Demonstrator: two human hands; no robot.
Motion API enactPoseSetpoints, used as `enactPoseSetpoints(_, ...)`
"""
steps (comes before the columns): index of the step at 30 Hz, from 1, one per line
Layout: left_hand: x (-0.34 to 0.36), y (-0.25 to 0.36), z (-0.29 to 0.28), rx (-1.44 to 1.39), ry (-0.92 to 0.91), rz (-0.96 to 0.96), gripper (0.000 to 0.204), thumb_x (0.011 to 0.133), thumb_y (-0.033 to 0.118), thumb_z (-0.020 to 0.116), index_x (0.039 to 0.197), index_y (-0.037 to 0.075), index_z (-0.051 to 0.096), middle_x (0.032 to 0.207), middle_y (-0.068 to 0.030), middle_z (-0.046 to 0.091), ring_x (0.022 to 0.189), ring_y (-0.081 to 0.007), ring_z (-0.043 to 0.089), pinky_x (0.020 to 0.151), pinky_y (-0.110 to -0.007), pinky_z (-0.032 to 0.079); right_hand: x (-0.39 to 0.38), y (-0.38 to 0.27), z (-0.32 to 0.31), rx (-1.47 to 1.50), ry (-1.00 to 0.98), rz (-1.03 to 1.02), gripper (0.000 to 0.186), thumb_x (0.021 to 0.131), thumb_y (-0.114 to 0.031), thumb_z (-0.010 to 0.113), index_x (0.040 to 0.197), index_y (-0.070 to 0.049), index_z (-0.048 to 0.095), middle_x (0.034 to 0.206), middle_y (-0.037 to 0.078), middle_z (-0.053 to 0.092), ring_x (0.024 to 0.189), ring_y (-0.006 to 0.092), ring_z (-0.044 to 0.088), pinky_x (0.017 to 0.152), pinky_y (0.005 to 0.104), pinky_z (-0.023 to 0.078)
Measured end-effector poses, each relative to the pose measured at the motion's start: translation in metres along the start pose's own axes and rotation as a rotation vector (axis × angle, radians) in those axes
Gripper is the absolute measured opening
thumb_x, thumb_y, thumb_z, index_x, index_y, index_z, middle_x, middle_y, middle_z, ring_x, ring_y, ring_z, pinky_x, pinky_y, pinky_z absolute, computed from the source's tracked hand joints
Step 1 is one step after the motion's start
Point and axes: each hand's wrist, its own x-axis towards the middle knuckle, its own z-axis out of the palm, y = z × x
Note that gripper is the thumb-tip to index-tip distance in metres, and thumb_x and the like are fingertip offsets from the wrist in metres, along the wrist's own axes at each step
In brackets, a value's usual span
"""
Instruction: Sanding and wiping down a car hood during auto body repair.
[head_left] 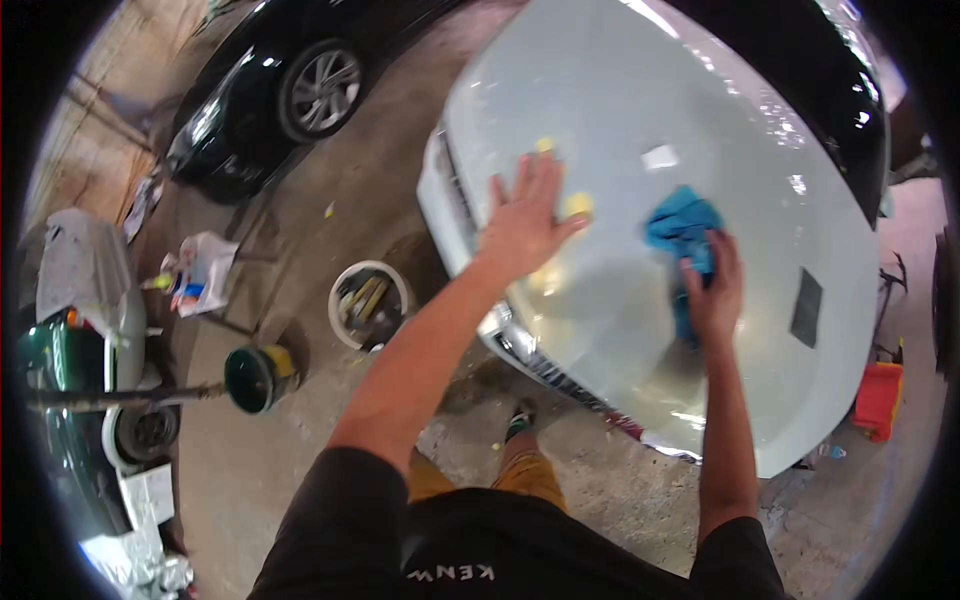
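Note:
My left hand lies with fingers spread on a glossy white car panel, beside small yellow patches or pieces, too blurred to name. To its right, my right hand is curled over a crumpled blue cloth on the same panel. A small white square lies between and beyond my hands. A dark grey rectangle is on the panel right of the cloth. Chrome trim runs along the panel's near edge.
A black car stands upper left. On the floor are a white bucket of tools and a green-and-yellow bucket. A stand with small items, car parts at far left and a red object at right surround me.

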Motion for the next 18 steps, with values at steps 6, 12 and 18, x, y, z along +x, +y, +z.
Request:
enactPoseSetpoints(6, -0.093, 0.030, 0.035, -0.309, -0.078, 0.065, 0.097, 0.092, 0.062, 0.051, 0.158, 0.002, 0.013, 0.166, -0.0171, 0.009, 0.153, -0.0376, 0.009, 0.117, -0.065, 0.016, -0.034, -0.022, -0.004, -0.163, 0.085, 0.152, 0.044, 0.094, -0.025, 0.067, 0.133, -0.006, 0.056, 0.146, 0.016, 0.050, 0.131, 0.0359, 0.051, 0.108, 0.0418, 0.041)
enactPoseSetpoints(12, -0.241, -0.078, 0.040, -0.645, -0.464, 0.081, 0.086, 0.092, 0.050, 0.061, 0.156, 0.005, 0.024, 0.163, -0.0176, 0.020, 0.151, -0.0386, 0.015, 0.118, -0.061, 0.017, -0.103, -0.111, 0.061, -0.238, 0.217, 0.164, 0.044, 0.096, -0.019, 0.067, 0.134, 0.000, 0.054, 0.143, 0.019, 0.052, 0.132, 0.0353, 0.050, 0.110, 0.0414, 0.039)
enactPoseSetpoints(18, -0.397, -0.356, 0.101, -0.250, -0.325, -0.756, 0.055, 0.088, 0.033, 0.068, 0.134, 0.005, 0.054, 0.138, -0.0218, 0.052, 0.131, -0.0403, 0.046, 0.107, -0.048, 0.040, -0.046, -0.211, 0.129, -0.368, 0.224, 0.029, 0.044, 0.089, -0.015, 0.074, 0.128, -0.002, 0.059, 0.132, 0.017, 0.060, 0.122, 0.0307, 0.058, 0.107, 0.0392, 0.042)
